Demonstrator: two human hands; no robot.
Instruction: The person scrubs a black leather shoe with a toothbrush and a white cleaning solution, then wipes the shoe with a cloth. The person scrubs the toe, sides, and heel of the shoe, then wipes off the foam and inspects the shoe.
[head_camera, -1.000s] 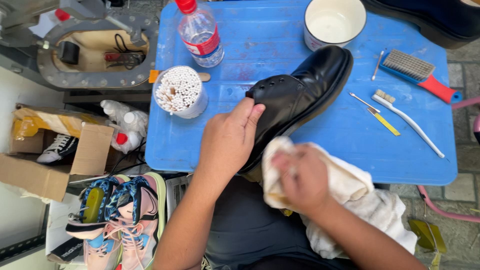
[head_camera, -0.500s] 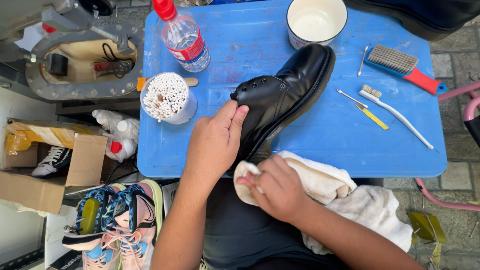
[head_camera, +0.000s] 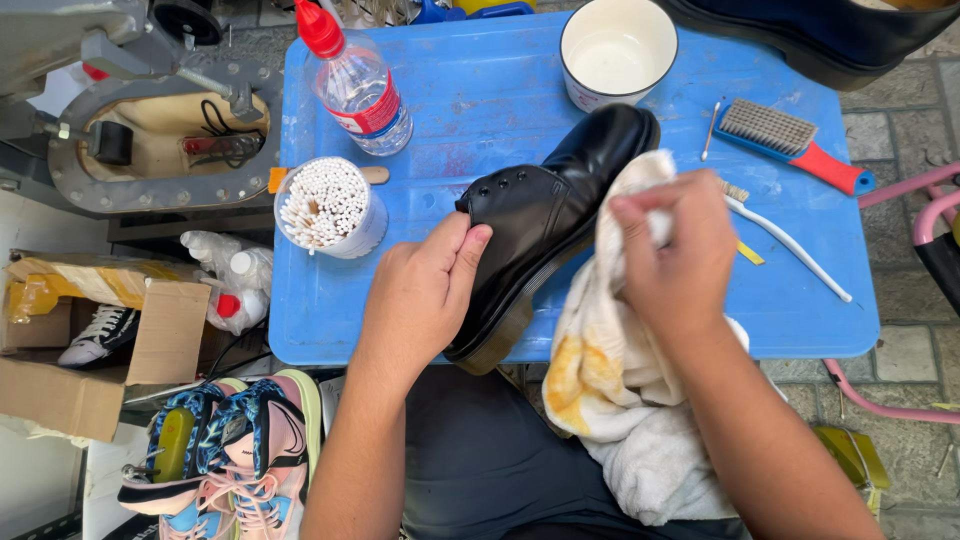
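Black boot (head_camera: 545, 225) on blue table (head_camera: 480, 110), both hands on it.

Left hand (head_camera: 420, 290) is curled around the boot's heel end at 7 o'clock of the boot, fingers wrapped on the upper, thumb side hidden. Right hand (head_camera: 675, 255) is closed on a bunched white cloth (head_camera: 610, 380) with yellow stains, pressing it on the boot's side near the toe, at 3 o'clock; rest of the cloth hangs down over the lap. Boot lies tilted on its side, toe toward 1 o'clock, heel overhanging the table's near edge. Cup of cotton swabs (head_camera: 330, 205) at 9 o'clock of the boot, just beside the left hand. Water bottle (head_camera: 355, 80) at 11 o'clock, white mug (head_camera: 617, 50) at 12. Brush with red handle (head_camera: 790, 145) at 2 o'clock, white toothbrush (head_camera: 785, 240) at 3, past the right hand. Sneakers (head_camera: 230, 450) below the table at 8 o'clock.
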